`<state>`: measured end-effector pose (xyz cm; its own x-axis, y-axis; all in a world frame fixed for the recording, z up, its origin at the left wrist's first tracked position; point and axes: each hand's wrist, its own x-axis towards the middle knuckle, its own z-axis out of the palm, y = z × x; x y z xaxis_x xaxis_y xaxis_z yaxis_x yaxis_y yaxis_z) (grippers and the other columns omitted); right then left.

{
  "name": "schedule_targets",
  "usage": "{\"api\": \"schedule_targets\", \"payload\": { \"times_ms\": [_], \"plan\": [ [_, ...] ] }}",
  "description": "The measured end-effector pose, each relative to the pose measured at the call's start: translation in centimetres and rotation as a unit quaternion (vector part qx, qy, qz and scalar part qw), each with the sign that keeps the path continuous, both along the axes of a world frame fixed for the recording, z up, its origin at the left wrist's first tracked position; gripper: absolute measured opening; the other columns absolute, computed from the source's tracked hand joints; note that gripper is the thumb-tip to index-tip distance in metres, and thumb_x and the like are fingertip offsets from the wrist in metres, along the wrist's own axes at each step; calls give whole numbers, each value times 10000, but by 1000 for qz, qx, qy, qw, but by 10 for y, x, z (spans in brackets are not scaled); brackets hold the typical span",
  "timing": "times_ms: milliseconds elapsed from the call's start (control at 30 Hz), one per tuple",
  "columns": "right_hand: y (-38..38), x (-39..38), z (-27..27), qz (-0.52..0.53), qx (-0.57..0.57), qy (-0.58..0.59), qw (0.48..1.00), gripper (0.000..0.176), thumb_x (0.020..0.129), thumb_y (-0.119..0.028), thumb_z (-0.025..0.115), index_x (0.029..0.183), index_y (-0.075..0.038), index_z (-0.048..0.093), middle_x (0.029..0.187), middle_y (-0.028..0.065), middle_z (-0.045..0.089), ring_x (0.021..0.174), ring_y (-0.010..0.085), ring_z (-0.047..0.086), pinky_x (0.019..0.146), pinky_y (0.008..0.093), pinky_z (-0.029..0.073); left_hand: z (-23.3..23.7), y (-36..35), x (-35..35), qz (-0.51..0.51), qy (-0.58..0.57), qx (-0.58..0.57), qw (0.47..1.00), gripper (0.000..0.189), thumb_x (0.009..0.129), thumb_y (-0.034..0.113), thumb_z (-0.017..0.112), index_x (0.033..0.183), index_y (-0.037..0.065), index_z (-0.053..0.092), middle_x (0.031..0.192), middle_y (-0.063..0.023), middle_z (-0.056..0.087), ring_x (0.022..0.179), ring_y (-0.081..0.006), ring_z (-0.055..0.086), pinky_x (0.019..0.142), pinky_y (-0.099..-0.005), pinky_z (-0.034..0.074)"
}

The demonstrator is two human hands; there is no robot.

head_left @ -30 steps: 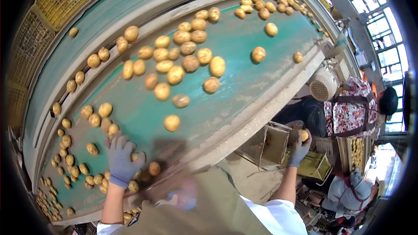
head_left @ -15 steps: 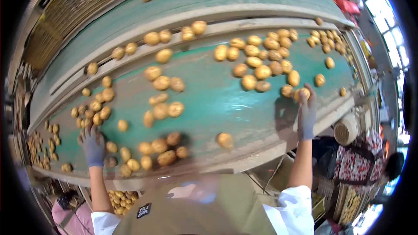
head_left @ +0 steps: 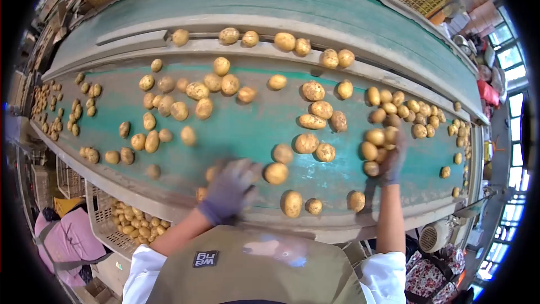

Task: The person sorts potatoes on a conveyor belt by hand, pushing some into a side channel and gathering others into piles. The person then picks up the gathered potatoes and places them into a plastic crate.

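My left hand [head_left: 230, 188], in a grey glove, is over the near side of the green conveyor belt [head_left: 242, 129]. Motion smears its fingers, and potatoes lie partly hidden beside it. A yellow-brown potato [head_left: 276, 173] is just to its right. Farther right, my gloved right hand [head_left: 395, 157] rests against a cluster of potatoes, its fingers stretched along their right side. One potato of this cluster [head_left: 375, 136] lies left of the fingers. Several loose potatoes, such as a soil-marked one [head_left: 306, 143], are spread between the hands.
A raised ledge [head_left: 208, 46] with potatoes on it divides this belt from a second belt [head_left: 242, 3]. A crate of potatoes [head_left: 101, 219] stands below the near edge at left. Beside it is a person in pink [head_left: 67, 239]. A motor [head_left: 436, 236] sits at lower right.
My left hand has moved right, from the far left potatoes to the near middle of the belt. My right hand is now against a potato cluster. The view has turned, and potatoes have shifted.
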<state>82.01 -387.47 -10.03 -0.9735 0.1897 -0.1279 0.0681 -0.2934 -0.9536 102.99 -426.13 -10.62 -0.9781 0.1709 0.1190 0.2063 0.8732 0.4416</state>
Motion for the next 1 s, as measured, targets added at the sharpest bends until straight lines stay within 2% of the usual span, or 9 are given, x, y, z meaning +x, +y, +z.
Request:
{"api": "schedule_targets", "payload": {
  "times_ms": [133,200,500,567,700,833,867,900,1000],
  "plan": [
    [-97,37,-2,94,338,109,930,414,1008,-337,545,1277,-23,547,1225,84,558,1145,184,521,1020,345,414,22,-87,-3,83,-42,-13,996,456,784,345,703,1158,100,611,1191,-127,571,1181,-325,518,1149,-540,266],
    [-147,50,19,99,126,-48,986,409,1001,-327,574,1283,-32,547,1223,75,554,1148,167,504,1018,331,407,21,-118,3,111,14,-56,992,395,818,310,695,1135,91,612,1171,-129,582,1186,-325,516,1152,-526,252],
    [-364,136,4,261,79,58,960,463,982,-150,600,1404,-27,454,1429,109,444,1217,160,474,1062,314,374,38,-250,44,312,126,-167,927,334,890,221,621,1178,52,606,1251,-144,585,1203,-342,526,1132,-527,286],
    [-398,155,20,426,-63,-83,899,519,984,-116,574,1459,-18,389,1533,95,350,1339,164,408,1129,333,320,45,-263,58,321,124,-150,927,354,898,226,619,1202,46,597,1275,-155,577,1216,-350,519,1126,-533,297],
    [-396,147,25,568,-256,-54,781,509,985,-82,554,1476,-104,424,1575,73,305,1443,162,307,1149,358,328,62,-252,73,331,128,-109,929,390,902,215,616,1249,40,579,1278,-184,569,1245,-373,502,1118,-542,321],
    [-338,114,100,456,17,-133,880,447,955,-184,629,1386,-100,546,1567,97,329,1428,247,348,1151,406,315,67,-231,76,249,104,-17,963,428,884,222,629,1267,39,575,1286,-202,549,1255,-423,471,1125,-537,313],
    [-291,91,72,406,352,121,835,505,923,-259,682,1381,-98,546,1527,149,385,1398,287,379,1117,427,349,73,-212,73,222,79,20,972,441,875,231,636,1266,37,574,1302,-204,534,1264,-440,454,1122,-546,312],
    [-256,83,74,335,447,98,824,601,883,-363,719,1396,-110,533,1484,218,417,1374,370,391,1108,454,345,69,-202,72,162,62,23,985,450,842,246,664,1231,31,590,1312,-195,520,1271,-432,446,1107,-555,319],
    [-82,79,8,146,854,120,485,771,833,-542,707,1434,-112,486,1444,292,411,1303,477,428,1079,483,377,54,-171,57,30,55,54,997,447,784,277,695,1151,34,615,1319,-182,505,1281,-414,434,1093,-580,318]
  ]
}}
